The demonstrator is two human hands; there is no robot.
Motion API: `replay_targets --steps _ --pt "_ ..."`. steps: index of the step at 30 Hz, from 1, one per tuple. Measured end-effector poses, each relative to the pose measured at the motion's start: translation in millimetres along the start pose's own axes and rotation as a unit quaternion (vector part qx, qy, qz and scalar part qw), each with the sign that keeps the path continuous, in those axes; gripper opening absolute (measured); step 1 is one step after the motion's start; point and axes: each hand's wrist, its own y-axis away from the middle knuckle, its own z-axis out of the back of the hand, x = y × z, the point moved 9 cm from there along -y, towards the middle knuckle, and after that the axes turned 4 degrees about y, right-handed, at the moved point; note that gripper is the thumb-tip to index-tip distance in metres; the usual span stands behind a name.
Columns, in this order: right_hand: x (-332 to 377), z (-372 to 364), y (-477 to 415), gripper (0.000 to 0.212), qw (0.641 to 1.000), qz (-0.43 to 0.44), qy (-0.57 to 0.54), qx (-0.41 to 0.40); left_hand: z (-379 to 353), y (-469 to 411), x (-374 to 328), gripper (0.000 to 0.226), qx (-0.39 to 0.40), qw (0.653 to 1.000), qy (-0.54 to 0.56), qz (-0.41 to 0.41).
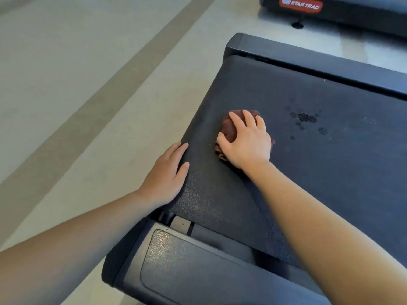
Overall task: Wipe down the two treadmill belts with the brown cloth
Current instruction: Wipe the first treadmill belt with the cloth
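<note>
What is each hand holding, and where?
The right hand grips the bunched cloth from above, fingers curled over its top. The left hand holds nothing; it rests on the belt edge.

Bright, even daylight; soft shadows; slight overall softness; wide-angle bending at edges.
</note>
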Motion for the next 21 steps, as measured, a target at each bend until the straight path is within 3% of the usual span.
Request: replay_targets --steps 5,14,21 --pt "7 -1 -4 0.066 1.0 0.01 0.01 -0.009 6 58 11 0.054 0.073 0.996 -0.046 -0.026" --pt "61 8 105 0.063 0.994 0.109 -0.017 -0.023 18 60 10 0.049 0.021 0.999 -0.015 -0.033" --pt "72 3 129 0.063 0.997 0.075 -0.002 0.014 20 52 44 0.047 -0.005 0.991 0.09 0.1"
